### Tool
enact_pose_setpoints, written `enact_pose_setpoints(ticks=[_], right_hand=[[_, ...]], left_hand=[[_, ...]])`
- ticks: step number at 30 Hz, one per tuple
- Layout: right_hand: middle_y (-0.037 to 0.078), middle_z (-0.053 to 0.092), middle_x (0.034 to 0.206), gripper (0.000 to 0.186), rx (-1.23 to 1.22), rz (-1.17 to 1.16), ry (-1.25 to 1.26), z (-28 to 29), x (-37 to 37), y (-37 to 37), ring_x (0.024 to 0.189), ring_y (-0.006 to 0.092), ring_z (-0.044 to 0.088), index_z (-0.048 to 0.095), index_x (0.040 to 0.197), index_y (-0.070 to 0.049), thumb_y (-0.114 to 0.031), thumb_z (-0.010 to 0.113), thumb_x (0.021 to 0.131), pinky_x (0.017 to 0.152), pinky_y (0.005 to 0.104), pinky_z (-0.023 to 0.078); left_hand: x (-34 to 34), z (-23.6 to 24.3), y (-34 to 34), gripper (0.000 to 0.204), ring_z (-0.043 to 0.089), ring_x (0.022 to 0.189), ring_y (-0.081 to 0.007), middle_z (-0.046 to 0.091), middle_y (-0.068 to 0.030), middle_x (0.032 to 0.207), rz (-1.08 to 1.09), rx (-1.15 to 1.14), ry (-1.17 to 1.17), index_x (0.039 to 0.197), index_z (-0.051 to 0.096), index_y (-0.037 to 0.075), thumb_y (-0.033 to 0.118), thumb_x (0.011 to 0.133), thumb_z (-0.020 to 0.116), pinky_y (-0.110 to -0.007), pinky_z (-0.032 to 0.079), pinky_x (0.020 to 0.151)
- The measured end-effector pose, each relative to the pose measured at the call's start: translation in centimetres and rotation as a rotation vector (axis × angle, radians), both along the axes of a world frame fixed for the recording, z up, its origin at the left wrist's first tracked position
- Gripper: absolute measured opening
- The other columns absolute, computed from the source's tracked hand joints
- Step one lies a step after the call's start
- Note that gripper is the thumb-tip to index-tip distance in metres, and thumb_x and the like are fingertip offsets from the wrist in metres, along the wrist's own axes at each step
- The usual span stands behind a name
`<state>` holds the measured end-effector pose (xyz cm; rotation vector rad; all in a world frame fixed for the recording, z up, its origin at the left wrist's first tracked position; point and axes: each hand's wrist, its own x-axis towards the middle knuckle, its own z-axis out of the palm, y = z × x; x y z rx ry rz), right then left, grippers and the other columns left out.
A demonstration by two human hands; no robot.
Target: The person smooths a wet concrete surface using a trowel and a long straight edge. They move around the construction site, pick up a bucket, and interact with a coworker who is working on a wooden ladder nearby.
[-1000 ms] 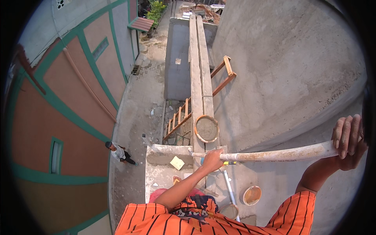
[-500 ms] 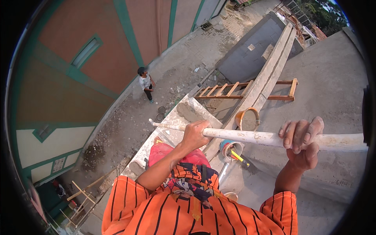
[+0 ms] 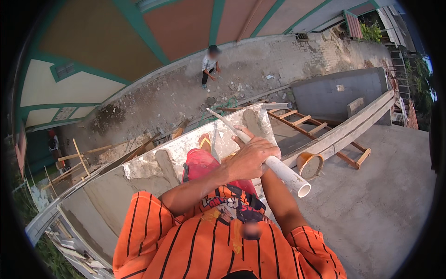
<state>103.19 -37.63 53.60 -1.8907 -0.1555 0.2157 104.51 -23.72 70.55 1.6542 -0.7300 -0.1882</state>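
Observation:
A long white plastic pipe [image 3: 289, 176], smeared with dirt, slants in front of me. Its open end points toward me on the right; the thin far end reaches out past the ledge. My left hand [image 3: 254, 157] is closed around the pipe near its middle. Crossed beneath it, my right hand [image 3: 244, 132] also grips the pipe; only some fingers show past the left hand, the rest is hidden. Under the pipe lies a pale, mortar-stained ledge [image 3: 148, 163], where my sandalled foot [image 3: 205, 142] rests. An orange bucket [image 3: 304, 162] with grey contents stands right of the pipe.
A wooden ladder [image 3: 302, 120] lies under a long concrete beam [image 3: 344, 130] at right. Far below the ledge, a person [image 3: 210, 65] stands on the ground near small round containers [image 3: 211, 100]. A grey block wall [image 3: 325, 95] rises beyond; another person [image 3: 53, 142] is at far left.
The pipe has swung from lying across to pointing outward, its near end now visible. My right hand has moved left, close to my left hand. My view has turned; the person below has raised an arm.

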Motion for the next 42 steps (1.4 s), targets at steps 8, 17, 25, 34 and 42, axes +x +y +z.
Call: enact_pose_setpoints(ticks=[8, 17, 25, 34, 42], right_hand=[[0.006, 0.061, 0.098, 0.046, 0.132, -0.323, 0.946, 4.3, -3.2, -1.5, 0.079, 0.0141, 0.065, 0.045, 0.129, -0.008, -0.041, 0.045, 0.098, 0.058, 0.0266, 0.054], [0.005, 0.06, 0.082, 0.034, 0.551, -0.377, 1.356, 5.4, -5.1, -1.7, 0.064, 0.0137, 0.061, 0.055, 0.104, -0.004, -0.038, 0.05, 0.097, 0.049, 0.0227, 0.053], [0.006, 0.056, 0.08, 0.022, 0.533, -0.364, 1.509, 2.5, -4.9, 0.3, 0.062, 0.014, 0.058, 0.052, 0.104, -0.003, -0.023, 0.053, 0.097, 0.051, 0.0247, 0.055], [0.003, 0.051, 0.072, 0.008, 0.33, -0.323, 1.717, -2.6, -3.4, -0.3, 0.051, 0.0109, 0.046, 0.044, 0.097, -0.005, -0.012, 0.044, 0.095, 0.04, 0.0237, 0.042], [0.004, 0.05, 0.066, 0.004, 0.106, -0.104, 1.647, -8.3, -0.2, -0.4, 0.048, 0.0128, 0.046, 0.048, 0.086, -0.002, -0.004, 0.046, 0.088, 0.041, 0.0267, 0.043]], left_hand=[[-2.7, -17.6, 2.0, 0.033, 0.053, 0.102, -0.038, 0.058, -0.0163, 0.098, 0.151, 0.118, 0.316, 0.091, 0.057, 0.004, -0.009, 0.061, 0.062, -0.044, 0.041, 0.091], [-6.1, -18.7, 0.2, 0.042, 0.044, 0.125, -0.0392, 0.054, -0.0229, 0.123, 0.012, 0.28, 0.422, 0.111, 0.055, 0.0, -0.007, 0.069, 0.06, -0.044, 0.036, 0.106], [-8.3, -21.9, 1.7, 0.04, 0.051, 0.116, -0.0364, 0.057, -0.0199, 0.115, 0.156, 0.388, 0.385, 0.112, 0.055, 0.001, -0.006, 0.073, 0.054, -0.044, 0.042, 0.096], [-11.1, -23.3, 7.0, 0.044, 0.054, 0.114, -0.0376, 0.057, -0.0231, 0.121, 0.259, 0.698, 0.794, 0.12, 0.053, 0.001, 0.016, 0.08, 0.061, -0.045, 0.044, 0.095], [-17.3, -26.1, 7.5, 0.052, 0.049, 0.122, -0.038, 0.052, -0.0215, 0.132, 0.358, 0.784, 1.162, 0.124, 0.054, 0.009, 0.038, 0.082, 0.061, -0.047, 0.038, 0.104]])
